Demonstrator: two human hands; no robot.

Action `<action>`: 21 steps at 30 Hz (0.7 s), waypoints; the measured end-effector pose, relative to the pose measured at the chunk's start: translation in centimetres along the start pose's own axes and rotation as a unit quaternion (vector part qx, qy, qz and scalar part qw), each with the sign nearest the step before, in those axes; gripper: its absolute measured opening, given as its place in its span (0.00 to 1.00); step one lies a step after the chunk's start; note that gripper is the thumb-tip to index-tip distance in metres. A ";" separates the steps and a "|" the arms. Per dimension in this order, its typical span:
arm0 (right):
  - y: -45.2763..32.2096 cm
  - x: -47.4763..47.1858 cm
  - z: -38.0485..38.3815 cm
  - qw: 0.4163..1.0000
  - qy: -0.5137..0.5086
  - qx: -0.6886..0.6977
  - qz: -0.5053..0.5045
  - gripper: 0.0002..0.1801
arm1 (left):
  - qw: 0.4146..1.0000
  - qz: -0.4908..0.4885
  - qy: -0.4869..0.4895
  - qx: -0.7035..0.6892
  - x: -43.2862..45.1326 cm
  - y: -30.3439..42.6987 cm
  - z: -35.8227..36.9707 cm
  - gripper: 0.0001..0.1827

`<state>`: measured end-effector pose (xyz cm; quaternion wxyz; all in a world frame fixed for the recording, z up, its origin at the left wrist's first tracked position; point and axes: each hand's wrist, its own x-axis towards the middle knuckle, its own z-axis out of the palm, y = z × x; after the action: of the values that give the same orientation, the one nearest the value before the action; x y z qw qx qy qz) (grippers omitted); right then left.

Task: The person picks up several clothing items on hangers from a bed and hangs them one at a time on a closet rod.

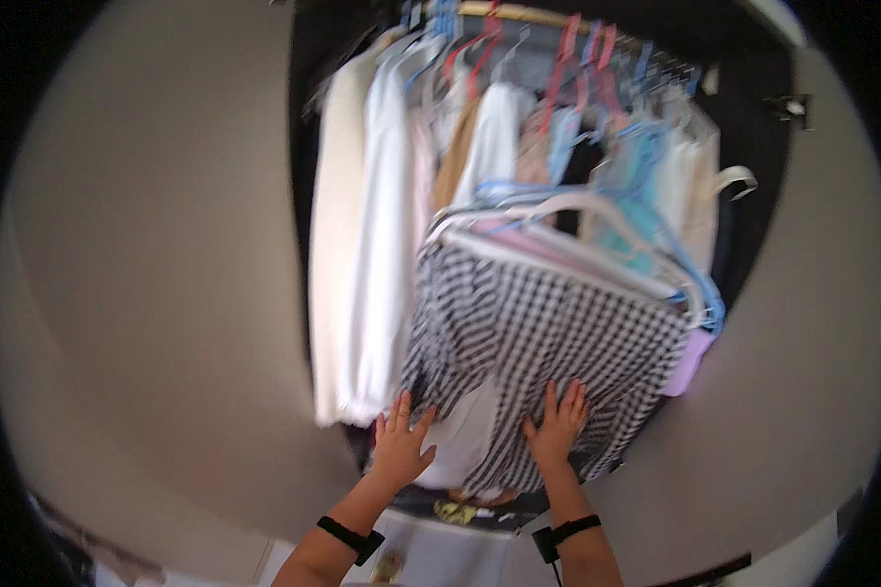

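A black-and-white gingham garment (558,315) hangs in front of me from a white plastic hanger (609,209). My right hand (558,425) lies flat against its lower part, fingers spread. At the garment's lower left edge is my left hand (400,447), fingers apart, with a white cloth (462,440) just to its right. Whether the left fingertips press on the fabric cannot be told. Behind the gingham piece are more hangers, among them blue ones (708,293), and a lilac garment (694,363) shows at its right side.
Several clothes hang from a wooden rod (517,11), including a long cream garment (338,242) and a white one (385,220) at left. Open wardrobe doors (169,293) flank me on both sides. A yellow patterned item (454,511) lies on the wardrobe's dark bottom.
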<state>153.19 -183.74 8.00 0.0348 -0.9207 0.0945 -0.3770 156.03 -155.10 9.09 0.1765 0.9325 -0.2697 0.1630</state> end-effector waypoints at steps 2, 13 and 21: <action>-0.1 -3.2 3.1 0.997 -0.050 0.064 -0.009 0.41 | 0.995 -0.078 -0.060 -0.015 -6.0 -0.8 0.6 0.39; -23.2 -25.6 8.9 0.608 -0.698 0.301 -0.229 0.32 | 0.760 -0.628 -0.167 0.018 -48.3 -6.0 -10.8 0.32; -45.1 -42.3 -6.1 0.408 -0.708 0.209 -0.537 0.31 | 0.608 -0.794 0.023 0.019 -68.8 5.5 -17.7 0.30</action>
<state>126.02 -130.99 -10.64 0.0712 -0.6858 -0.5596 0.4599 94.16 -121.43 -1.42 0.2249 0.7803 0.5834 -0.0140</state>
